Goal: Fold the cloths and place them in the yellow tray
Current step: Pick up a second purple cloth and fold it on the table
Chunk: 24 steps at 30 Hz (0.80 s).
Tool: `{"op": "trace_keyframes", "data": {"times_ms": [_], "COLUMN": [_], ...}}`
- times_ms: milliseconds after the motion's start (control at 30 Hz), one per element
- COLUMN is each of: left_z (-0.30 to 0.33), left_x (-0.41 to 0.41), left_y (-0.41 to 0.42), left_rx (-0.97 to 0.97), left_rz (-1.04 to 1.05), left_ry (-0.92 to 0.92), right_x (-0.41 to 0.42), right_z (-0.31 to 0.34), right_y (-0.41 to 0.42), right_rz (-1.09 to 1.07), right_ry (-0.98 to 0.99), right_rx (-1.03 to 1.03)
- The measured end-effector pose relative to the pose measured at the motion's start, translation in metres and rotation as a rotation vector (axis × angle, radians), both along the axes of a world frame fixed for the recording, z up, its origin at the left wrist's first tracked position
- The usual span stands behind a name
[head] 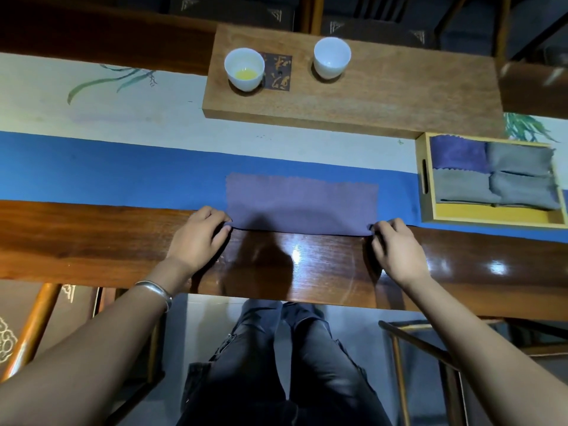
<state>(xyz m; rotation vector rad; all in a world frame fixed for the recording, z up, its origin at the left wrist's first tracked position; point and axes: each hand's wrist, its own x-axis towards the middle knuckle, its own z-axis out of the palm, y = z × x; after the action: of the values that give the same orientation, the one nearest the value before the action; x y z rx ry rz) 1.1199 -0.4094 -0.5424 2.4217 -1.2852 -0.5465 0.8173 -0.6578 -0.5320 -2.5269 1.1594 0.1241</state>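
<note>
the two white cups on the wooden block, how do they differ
The left cup holds a little yellow liquid at the bottom; the right cup looks empty. The left cup stands right beside the dark square inlay on the wooden block, while the right cup stands apart from it, further along the block. Both are small, white, handleless and upright.

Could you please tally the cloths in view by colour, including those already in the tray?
Purple cloths: 2, one on the table held by both hands, one in the yellow tray
Grey cloths: 3, all in the tray
Total: 5
</note>
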Motion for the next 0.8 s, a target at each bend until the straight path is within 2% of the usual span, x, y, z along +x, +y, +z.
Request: {"op": "trace_keyframes", "data": {"times_ms": [200, 333, 467, 600, 667, 800], "left_z": [0.004, 0.006, 0.01, 0.007, 0.0, -0.01], "left_x": [-0.002, -0.005, -0.007, -0.003, 0.002, 0.012], "left_y": [0.024, 0.026, 0.006, -0.023, -0.036, -0.057], "left_rx": [-0.044, -0.101, -0.227, -0.268, -0.179, 0.026], "left_rz": [0.005, 0.038, 0.269, 0.47, 0.525, 0.547], "left_ry": [0.049, 0.118, 0.301, 0.524, 0.484, 0.271], "right_x": [-0.026, -0.033, -0.022, -0.001, 0.01, 0.029], "right_z": [0.004, 0.003, 0.004, 0.002, -0.002, -0.011], "right_y": [0.012, 0.016, 0.01, -0.007, -0.018, -0.033], "right_rz": [0.053, 0.017, -0.151, -0.376, -0.44, -0.456], "right_ry": [-0.04, -0.09, -0.283, -0.355, -0.342, -0.282], "right_rx": [0.023, 0.134, 0.194, 0.283, 0.309, 0.289]}}
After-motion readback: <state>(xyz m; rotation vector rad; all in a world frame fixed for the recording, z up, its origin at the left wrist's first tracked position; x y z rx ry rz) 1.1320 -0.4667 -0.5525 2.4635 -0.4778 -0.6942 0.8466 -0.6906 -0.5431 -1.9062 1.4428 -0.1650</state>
